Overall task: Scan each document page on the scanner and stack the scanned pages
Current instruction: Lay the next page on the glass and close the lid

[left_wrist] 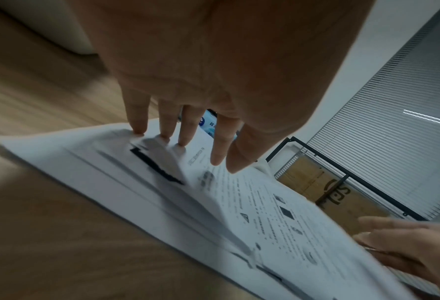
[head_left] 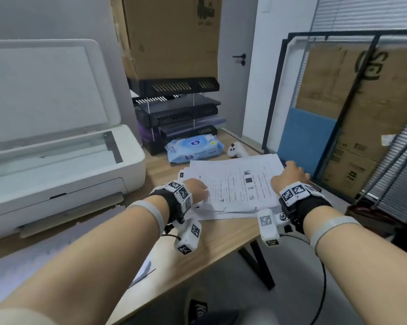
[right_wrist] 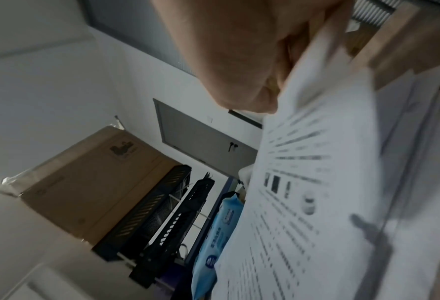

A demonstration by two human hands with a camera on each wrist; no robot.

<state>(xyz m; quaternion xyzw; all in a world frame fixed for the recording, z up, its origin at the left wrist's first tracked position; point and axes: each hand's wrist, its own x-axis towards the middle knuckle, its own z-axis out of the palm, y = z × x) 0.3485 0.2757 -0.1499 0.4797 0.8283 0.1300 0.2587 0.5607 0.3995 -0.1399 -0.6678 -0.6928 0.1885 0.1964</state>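
- Pages [head_left: 235, 184], a loose white stack, lie on the desk [head_left: 221, 233] at 3 o'clock from the scanner [head_left: 64, 160]. Top sheet carries printed lines and small product pictures; the text is too small and blurred to read.
- Left hand [head_left: 196, 187] at the stack's 9 o'clock edge: fingers straight, fingertips [left_wrist: 139, 130] pressing on the sheets; the left wrist view shows the sheet edges lifted and fanned there.
- Right hand [head_left: 291, 174] at the stack's 3 o'clock edge, thumb on top, fingers under, pinching the top sheets, which bow upward.
- Scanner: white, lid [head_left: 40, 87] raised, glass [head_left: 57, 151] bare.
- Trays [head_left: 179, 113], black, stacked in tiers, at 12 o'clock from the pages; whether they hold anything I cannot tell.
- Wipes pack [head_left: 194, 147], blue, sealed, round label with writing, not legible, lies just before the trays.
- White controller [head_left: 236, 150] at 3 o'clock of the pack.
- Cardboard box [head_left: 172, 36] behind the trays, dark printed mark near its top, unreadable.
- Second box [head_left: 371, 109] at far 3 o'clock behind a black frame [head_left: 277, 95], with large dark lettering, partly hidden.
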